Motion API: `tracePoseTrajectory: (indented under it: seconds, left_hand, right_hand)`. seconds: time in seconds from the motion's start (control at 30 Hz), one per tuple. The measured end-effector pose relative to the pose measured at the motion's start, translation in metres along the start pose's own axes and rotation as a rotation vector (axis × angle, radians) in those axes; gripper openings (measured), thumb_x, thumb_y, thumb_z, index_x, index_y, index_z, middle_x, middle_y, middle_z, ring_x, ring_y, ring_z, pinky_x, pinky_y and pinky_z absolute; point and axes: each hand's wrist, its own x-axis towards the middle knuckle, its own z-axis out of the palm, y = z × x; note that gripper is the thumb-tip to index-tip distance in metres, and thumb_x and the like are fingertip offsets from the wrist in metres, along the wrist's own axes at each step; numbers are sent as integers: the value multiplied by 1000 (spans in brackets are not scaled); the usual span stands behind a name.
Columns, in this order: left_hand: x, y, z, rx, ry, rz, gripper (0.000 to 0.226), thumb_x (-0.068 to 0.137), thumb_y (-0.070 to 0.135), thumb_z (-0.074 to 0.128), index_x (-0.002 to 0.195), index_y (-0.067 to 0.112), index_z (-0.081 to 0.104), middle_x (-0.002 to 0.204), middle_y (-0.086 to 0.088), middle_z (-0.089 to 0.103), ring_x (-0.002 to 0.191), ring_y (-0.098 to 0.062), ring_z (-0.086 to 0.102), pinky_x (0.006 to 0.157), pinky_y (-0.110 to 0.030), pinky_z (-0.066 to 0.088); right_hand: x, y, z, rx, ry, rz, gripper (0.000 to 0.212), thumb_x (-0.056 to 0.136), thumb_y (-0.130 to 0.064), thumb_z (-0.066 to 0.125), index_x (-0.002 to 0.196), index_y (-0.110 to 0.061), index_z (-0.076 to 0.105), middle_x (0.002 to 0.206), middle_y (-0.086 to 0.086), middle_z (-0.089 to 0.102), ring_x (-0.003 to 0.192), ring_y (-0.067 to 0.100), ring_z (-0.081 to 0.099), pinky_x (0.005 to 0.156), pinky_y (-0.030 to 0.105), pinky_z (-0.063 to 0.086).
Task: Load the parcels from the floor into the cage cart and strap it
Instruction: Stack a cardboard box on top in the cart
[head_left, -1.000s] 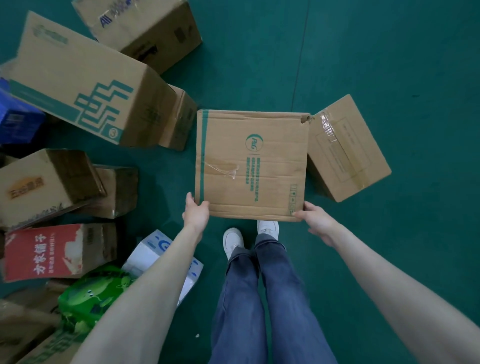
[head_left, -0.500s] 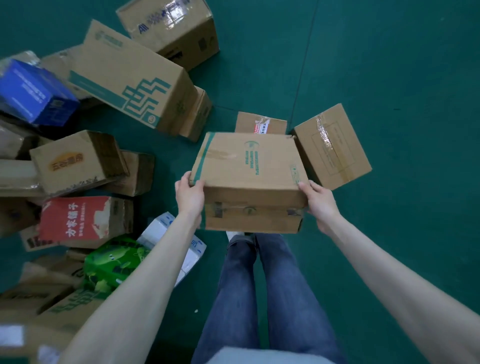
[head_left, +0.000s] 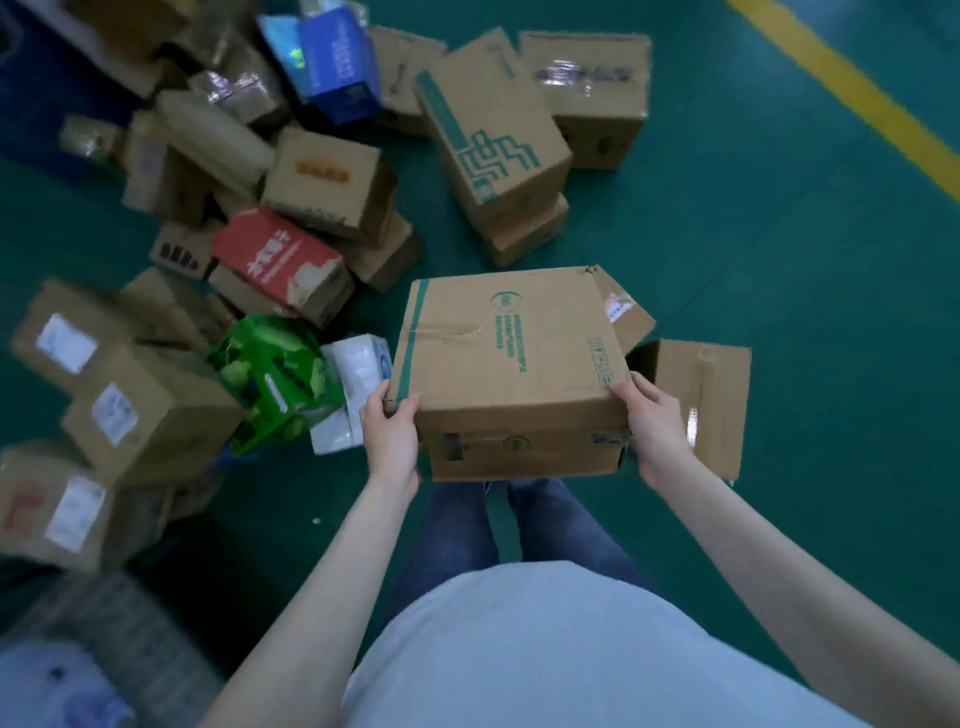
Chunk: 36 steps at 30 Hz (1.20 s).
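Head view: bare green floor (head_left: 779, 249) lies open from 12 to 4 o'clock of the held carton (head_left: 506, 358), crossed by a yellow line (head_left: 852, 98) far out at 1 o'clock. From 8 to 11 o'clock the way is crowded by a heap of parcels (head_left: 208, 260), among them a red box (head_left: 275, 257), a green pack (head_left: 275, 379) and a white pack (head_left: 358, 384) just beside the carton's left edge. A big printed carton (head_left: 493, 130) stands at 12 o'clock, well apart. A brown box (head_left: 701, 400) on the floor sits just beyond the carton's right edge, at 3 o'clock.

Both arms reach forward, bare, over the jeans. Left hand (head_left: 390, 439) clamps the carton's near left corner, thumb on top. Right hand (head_left: 655, 428) clamps the near right corner, thumb on the top edge. Carton is up off the floor, in front of the person's legs, top face tilted toward the camera.
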Motion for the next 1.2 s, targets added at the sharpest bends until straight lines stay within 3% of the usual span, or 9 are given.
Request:
tracePoseTrajectory:
  seconds: [0.1,0.23,0.33,0.5,0.57,0.63,0.73,1.03,1.2]
  left_hand:
    - [-30,-20,-21,-132,108,-36,43,96,14,58,137,24,48,131,3,47,119,-18,54,107,-43,44]
    - [-56,-50,-56,-266,272,-105,40,96,19,59,135,25,50,127,1,45,117,-20,53,105,-51,45]
    - [-71,-68,-77,-373,348,-149,31,93,22,61,120,35,53,128,0,50,115,-21,56,104,-55,45]
    - [-111,-111,-119,-568,546,-202,31,95,19,59,124,30,52,122,5,46,114,-19,54,104,-51,45]
    - [-127,-131,-133,-627,615,-217,34,96,20,59,128,28,52,123,5,45,113,-18,53,105,-50,45]
    - [-145,-154,-147,-686,680,-235,39,96,21,59,134,26,51,125,6,44,115,-17,53,106,-49,44]
    - [-172,-191,-171,-790,760,-258,41,95,21,60,134,26,50,129,4,45,118,-18,54,105,-49,45]
    - [-260,-299,-241,-954,959,-324,39,95,17,58,133,20,51,123,1,44,112,-20,54,103,-51,46]
    - [-308,-363,-286,-1025,1078,-379,33,96,17,57,128,22,51,125,0,46,112,-21,53,103,-50,46]
  right_hand:
    - [-7,-14,7,-115,-90,-53,16,93,-32,59,91,-40,74,107,-10,70,112,24,60,99,48,49]
    - [-21,-27,38,-290,-214,-110,24,95,-28,59,117,-29,68,117,-4,66,113,24,59,100,44,49]
    - [-35,-32,62,-406,-303,-156,16,97,-28,57,112,-33,61,107,-8,62,112,23,55,102,44,47]
    - [-71,-15,113,-592,-446,-239,26,99,-27,56,124,-29,59,106,-8,60,101,14,53,94,36,44]
    - [-87,-3,129,-684,-519,-260,15,99,-24,54,108,-26,65,95,-10,62,88,11,53,87,34,45]
    - [-104,12,143,-766,-603,-288,17,99,-21,52,95,-19,68,88,-8,63,82,13,53,79,33,45]
    - [-136,40,162,-861,-686,-328,22,99,-22,53,86,-31,69,92,-7,66,84,14,56,79,35,49]
    - [-231,158,194,-1018,-831,-357,22,96,-16,55,111,-23,70,96,-6,68,82,11,59,73,31,51]
    - [-283,237,209,-1132,-933,-351,21,96,-17,55,106,-21,72,96,-5,69,82,13,58,78,35,52]
